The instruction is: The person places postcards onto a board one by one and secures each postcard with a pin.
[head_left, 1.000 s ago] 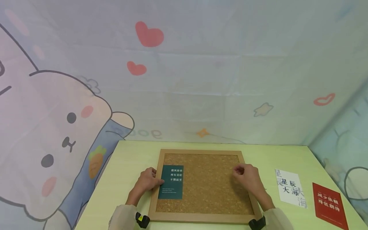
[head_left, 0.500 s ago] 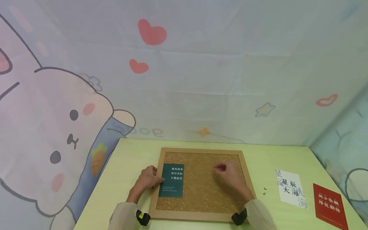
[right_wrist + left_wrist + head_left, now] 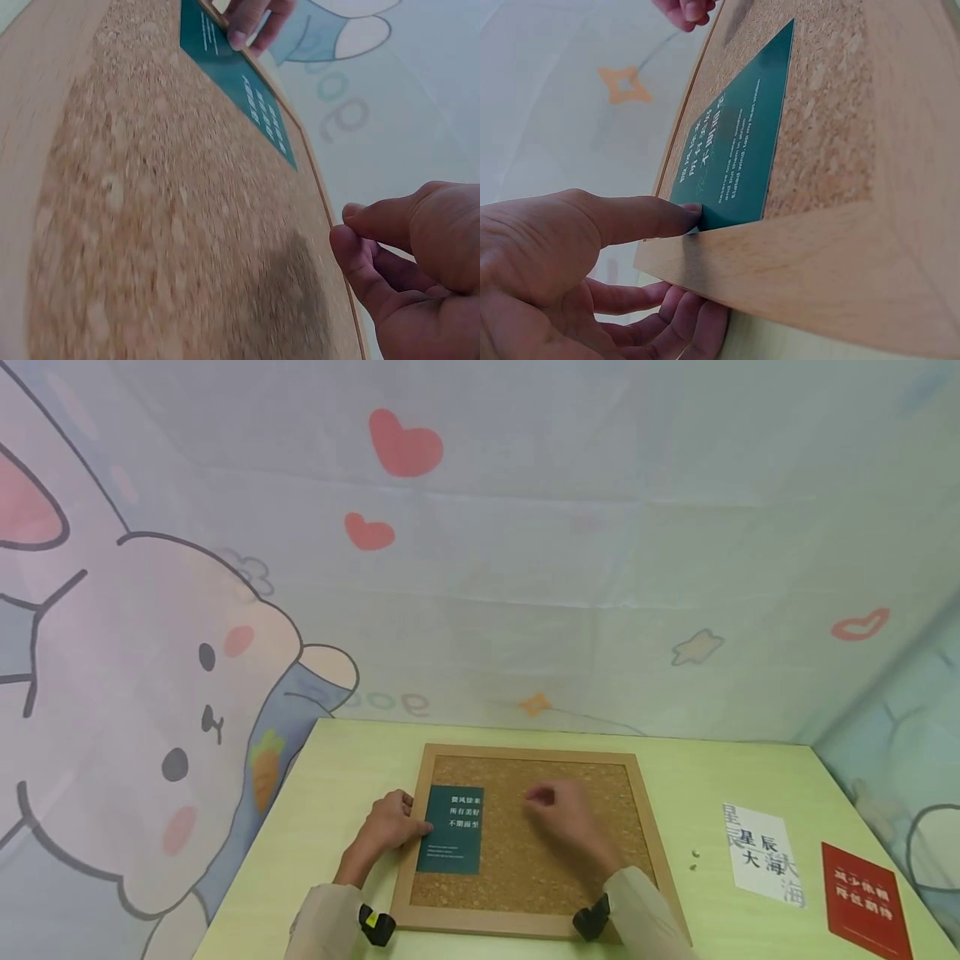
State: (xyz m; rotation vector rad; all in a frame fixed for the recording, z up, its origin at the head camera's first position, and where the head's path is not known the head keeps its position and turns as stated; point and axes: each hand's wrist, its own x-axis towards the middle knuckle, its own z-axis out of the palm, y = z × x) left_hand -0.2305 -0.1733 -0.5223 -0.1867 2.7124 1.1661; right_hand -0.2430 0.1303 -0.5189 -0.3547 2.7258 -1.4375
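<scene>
Closest to us runs the front rail of the corkboard [image 3: 487, 922], with the red card [image 3: 866, 897] off right on the tabletop [image 3: 735, 768]. Beyond that, the white card [image 3: 765, 856] lies near two tiny objects [image 3: 695, 853], too small for us to name. Now the action: the green card [image 3: 453, 839] sits along the board's left rail, the left hand [image 3: 390, 822] pressing a thumb on its edge, fingers curled against the frame. If that thumb slips, the card could skew, since we see nothing fastening it. The right hand [image 3: 566, 814] hovers over bare cork, thumb and forefinger tips pressed together, anything between them hidden from us. Behind everything spreads the cartoon backdrop [image 3: 525, 568].
</scene>
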